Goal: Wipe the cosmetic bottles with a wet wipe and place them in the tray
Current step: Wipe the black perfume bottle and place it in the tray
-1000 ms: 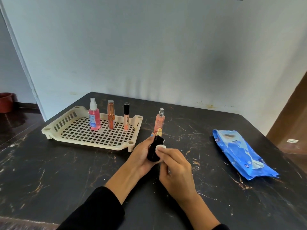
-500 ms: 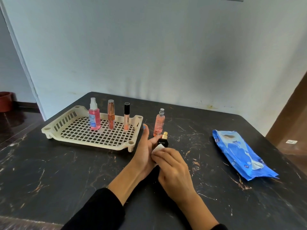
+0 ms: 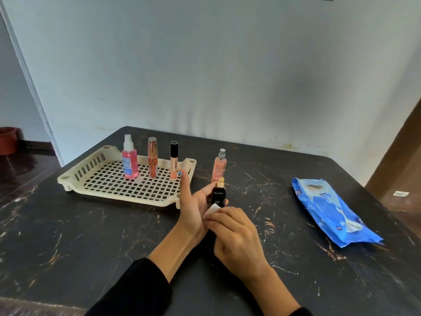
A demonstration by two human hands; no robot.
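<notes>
The left hand (image 3: 193, 208) grips a black bottle (image 3: 218, 197) upright over the middle of the table (image 3: 68, 242), thumb raised. The right hand (image 3: 237, 238) pinches a white wet wipe (image 3: 211, 210) against the bottle's lower part. A cream tray (image 3: 91, 165) near the table's far left corner holds three bottles; a peach spray bottle (image 3: 219, 167) stands just beside the tray.

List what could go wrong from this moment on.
1. The left hand cradles the black bottle with its thumb lifted; pressure from the wipe in the right hand might slip it out.
2. The peach spray bottle stands right behind the hands; a stroke could topple it.
3. Three tall bottles stand in the tray; placing carelessly could knock them.
</notes>
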